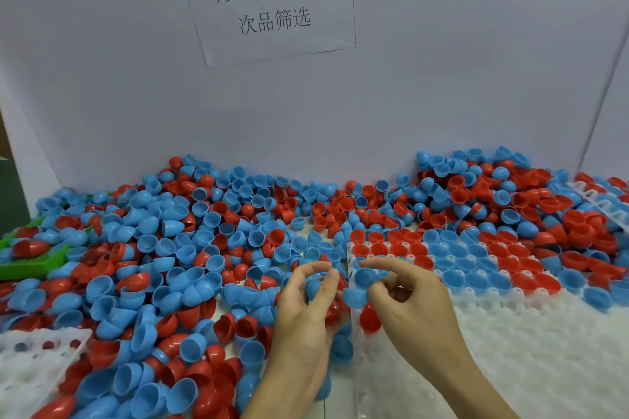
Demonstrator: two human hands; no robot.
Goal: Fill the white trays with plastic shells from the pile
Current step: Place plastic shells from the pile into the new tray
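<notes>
At the tray's (510, 333) near-left corner, your right hand (408, 303) pinches a blue shell (366, 277) while your left hand (306, 309) clutches several more beside the pile (170, 248); next, I judge, seat it in an empty cell.

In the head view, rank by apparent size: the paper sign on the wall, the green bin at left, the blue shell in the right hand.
1. Paper sign, largest.
2. Green bin, though shells bury most of it.
3. Blue shell in the right hand, smallest despite being nearest the camera.

Counted: two hands (308, 313), three white trays (510, 350), one green scoop (30, 264), one wall notice (269, 0); shells (170, 248) too numerous to count.
</notes>
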